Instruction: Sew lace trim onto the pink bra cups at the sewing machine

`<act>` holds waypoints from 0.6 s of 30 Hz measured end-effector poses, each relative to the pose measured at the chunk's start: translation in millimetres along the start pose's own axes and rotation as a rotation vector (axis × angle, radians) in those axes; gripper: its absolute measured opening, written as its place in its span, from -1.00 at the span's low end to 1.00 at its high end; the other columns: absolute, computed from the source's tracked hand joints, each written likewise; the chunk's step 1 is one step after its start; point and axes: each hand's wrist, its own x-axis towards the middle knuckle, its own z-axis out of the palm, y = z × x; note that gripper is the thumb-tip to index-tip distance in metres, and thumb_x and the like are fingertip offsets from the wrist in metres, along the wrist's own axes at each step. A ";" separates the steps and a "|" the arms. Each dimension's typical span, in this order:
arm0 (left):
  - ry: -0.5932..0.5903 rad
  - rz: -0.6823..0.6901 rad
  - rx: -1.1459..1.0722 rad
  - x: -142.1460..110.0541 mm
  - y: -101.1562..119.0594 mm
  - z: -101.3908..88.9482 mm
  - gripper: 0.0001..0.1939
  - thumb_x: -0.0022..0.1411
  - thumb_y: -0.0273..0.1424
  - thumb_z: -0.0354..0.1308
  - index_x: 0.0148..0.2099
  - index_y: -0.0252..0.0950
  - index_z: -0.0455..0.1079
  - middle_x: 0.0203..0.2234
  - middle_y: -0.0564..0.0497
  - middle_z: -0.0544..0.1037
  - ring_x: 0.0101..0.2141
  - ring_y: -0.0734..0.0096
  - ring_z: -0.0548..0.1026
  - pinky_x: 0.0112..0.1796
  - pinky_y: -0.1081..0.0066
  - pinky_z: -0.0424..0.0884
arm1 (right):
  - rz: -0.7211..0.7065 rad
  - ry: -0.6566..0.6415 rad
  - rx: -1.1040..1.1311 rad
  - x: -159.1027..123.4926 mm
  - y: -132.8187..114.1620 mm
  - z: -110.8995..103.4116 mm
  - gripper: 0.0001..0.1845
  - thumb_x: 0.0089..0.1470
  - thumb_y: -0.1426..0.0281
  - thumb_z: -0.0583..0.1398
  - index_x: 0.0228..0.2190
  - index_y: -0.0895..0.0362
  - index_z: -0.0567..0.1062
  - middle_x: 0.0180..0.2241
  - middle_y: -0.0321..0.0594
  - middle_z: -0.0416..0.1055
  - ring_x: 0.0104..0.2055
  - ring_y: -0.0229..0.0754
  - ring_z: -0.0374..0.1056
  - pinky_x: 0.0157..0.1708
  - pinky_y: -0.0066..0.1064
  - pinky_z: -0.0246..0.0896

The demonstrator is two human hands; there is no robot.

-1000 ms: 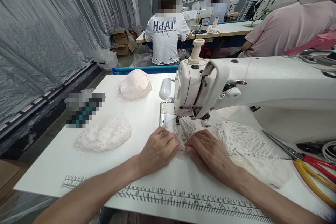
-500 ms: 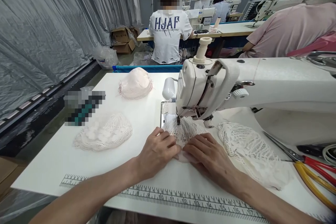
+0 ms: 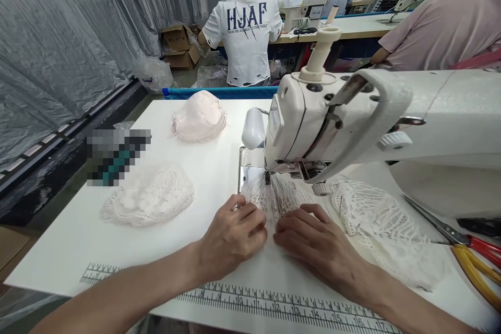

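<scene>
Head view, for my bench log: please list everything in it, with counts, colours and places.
Sewing machine: one, white, right
Lace piece: one, white, partly beneath machine
Lace bundles: two, white, left and right
Cup-shaped fabric: count unclear, pale pink, far left
Scissors: apparently two, red-handled, yellow-handled, right
Table: one, white, ruler-marked near edge
Curtain: one, grey, left
Boxes: several, brown, behind
Background machines: several, white, behind
People: three, white, blue, pink tops, behind
Hands: two, bare, at lace

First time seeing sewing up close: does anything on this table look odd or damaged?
Only the pale pink cup beyond the left lace pile looks untidy: loose threads fringe its lower edge. I see nothing spilled.
</scene>
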 end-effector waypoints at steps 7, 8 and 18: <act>-0.010 0.058 0.024 0.6 0.9 -2.8 -0.78 0.22 -0.66 -0.02 -0.35 -0.33 0.39 -0.47 0.06 0.51 -0.40 0.50 0.43 -0.23 0.33 0.30 | -0.082 0.001 0.041 1.1 0.0 0.3 -0.78 0.21 0.58 -0.02 -0.25 0.17 0.40 -0.35 -0.22 0.46 -0.28 -0.24 0.34 -0.18 -0.24 0.10; -0.012 0.059 0.026 0.4 1.0 -3.0 -0.78 0.21 -0.66 -0.02 -0.35 -0.34 0.39 -0.48 0.06 0.50 -0.40 0.50 0.43 -0.23 0.33 0.31 | -0.084 0.002 0.046 1.2 0.2 0.7 -0.78 0.21 0.58 -0.01 -0.25 0.17 0.40 -0.35 -0.22 0.46 -0.28 -0.24 0.34 -0.18 -0.24 0.10; -0.046 0.032 0.061 -0.6 3.5 -3.4 -0.82 0.21 -0.64 0.01 -0.34 -0.34 0.38 -0.53 0.08 0.41 -0.48 0.52 0.36 -0.25 0.34 0.28 | -0.083 0.015 0.066 1.1 -1.0 2.3 -0.81 0.20 0.56 0.03 -0.31 0.18 0.43 -0.30 -0.24 0.48 -0.27 -0.23 0.30 -0.18 -0.24 0.08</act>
